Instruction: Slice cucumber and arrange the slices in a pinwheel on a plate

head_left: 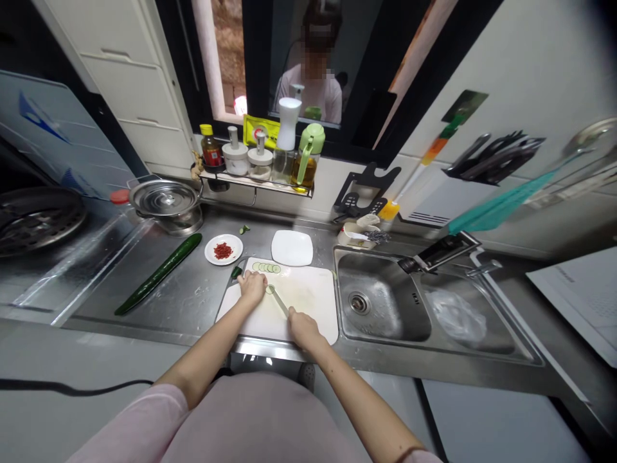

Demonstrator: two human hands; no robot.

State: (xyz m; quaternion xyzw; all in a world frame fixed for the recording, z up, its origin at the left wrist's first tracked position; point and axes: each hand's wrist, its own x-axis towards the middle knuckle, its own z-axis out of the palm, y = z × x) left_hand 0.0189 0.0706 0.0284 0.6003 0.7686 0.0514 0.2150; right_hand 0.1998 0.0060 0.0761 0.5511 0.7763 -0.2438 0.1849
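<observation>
My right hand [304, 329] grips a kitchen knife [279, 300] by its handle, with the blade angled up and left over the white cutting board [313, 302]. At the knife's tip lies a thin cucumber slice [270, 289]. My left hand [252, 286] is closed around a piece of cucumber [236, 272]; its dark green end shows past the fingers and the rest is hidden. A row of several cucumber slices [267, 267] overlaps along the board's far edge. A whole cucumber [159, 273] lies on the steel counter to the left.
Behind the board stand a white plate [292, 247] and a small dish [224, 238] with red bits. A lidded steel pot [168, 202] is at the back left. The sink [385, 296] adjoins the board on the right. Above hangs a condiment shelf [255, 182] with bottles and jars.
</observation>
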